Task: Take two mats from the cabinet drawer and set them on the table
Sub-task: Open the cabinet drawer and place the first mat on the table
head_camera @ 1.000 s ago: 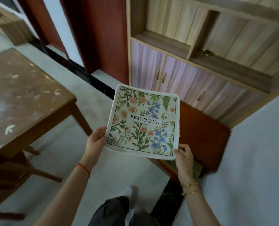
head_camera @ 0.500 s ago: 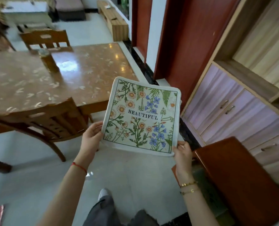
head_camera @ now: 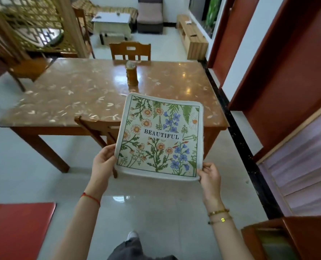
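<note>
I hold a square floral mat [head_camera: 160,136] printed with the word BEAUTIFUL flat in front of me, above the floor. My left hand [head_camera: 103,162] grips its near left corner and my right hand [head_camera: 209,177] pinches its near right corner. Whether a second mat lies under it I cannot tell. The brown table [head_camera: 71,94] with a pale leaf pattern stands just beyond the mat, which overlaps its near right part in view. The open cabinet drawer [head_camera: 272,241] shows at the bottom right, with the cabinet [head_camera: 302,156] along the right.
A brown canister [head_camera: 132,76] stands on the table's far middle. A wooden chair [head_camera: 99,130] is tucked in at the near side, another chair [head_camera: 130,50] at the far side. A red surface [head_camera: 15,229] lies at bottom left. Red door frames [head_camera: 280,59] line the right.
My view has swung left from the cabinet to face the table. The mat stays held in both hands and now hangs close to the table's near edge.
</note>
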A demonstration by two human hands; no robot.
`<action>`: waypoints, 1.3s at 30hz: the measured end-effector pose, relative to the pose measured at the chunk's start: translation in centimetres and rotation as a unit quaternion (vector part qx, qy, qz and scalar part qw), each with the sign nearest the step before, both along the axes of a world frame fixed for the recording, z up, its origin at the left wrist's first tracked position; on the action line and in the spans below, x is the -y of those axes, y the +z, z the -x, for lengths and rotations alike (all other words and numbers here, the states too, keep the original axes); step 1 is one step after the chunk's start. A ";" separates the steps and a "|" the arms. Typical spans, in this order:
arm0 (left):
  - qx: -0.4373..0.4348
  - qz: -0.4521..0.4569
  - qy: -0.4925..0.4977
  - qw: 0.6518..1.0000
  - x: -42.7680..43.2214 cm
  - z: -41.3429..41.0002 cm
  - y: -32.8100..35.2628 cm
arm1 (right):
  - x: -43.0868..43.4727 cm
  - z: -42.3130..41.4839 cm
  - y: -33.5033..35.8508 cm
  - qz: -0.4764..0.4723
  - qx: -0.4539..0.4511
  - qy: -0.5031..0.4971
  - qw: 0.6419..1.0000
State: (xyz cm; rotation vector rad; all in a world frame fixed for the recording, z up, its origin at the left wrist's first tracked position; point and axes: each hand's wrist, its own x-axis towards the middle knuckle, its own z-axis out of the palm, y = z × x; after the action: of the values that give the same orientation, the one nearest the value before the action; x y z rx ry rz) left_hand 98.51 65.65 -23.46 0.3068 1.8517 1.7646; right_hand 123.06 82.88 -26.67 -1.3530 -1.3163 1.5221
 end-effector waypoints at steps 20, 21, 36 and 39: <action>0.018 0.017 0.056 0.998 -1.2 23.3 -1.2 | -3.8 25.7 0.5 -0.001 0.026 0.045 0.999; 0.019 0.014 0.058 0.998 -1.9 24.3 -1.2 | -4.6 26.8 0.3 0.000 0.030 0.048 0.998; 0.069 0.103 0.052 0.991 -17.0 37.5 -5.3 | -19.3 40.3 -4.5 0.041 0.138 0.080 0.986; 0.079 0.127 0.039 0.988 -20.2 39.4 -7.1 | -22.2 41.9 -5.9 0.054 0.162 0.070 0.983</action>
State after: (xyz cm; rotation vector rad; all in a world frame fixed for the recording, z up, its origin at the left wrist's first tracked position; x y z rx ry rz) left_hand 59.09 85.86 -30.60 -0.0028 1.9659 1.5310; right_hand 81.17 105.09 -32.61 -1.6620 -1.5748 1.5284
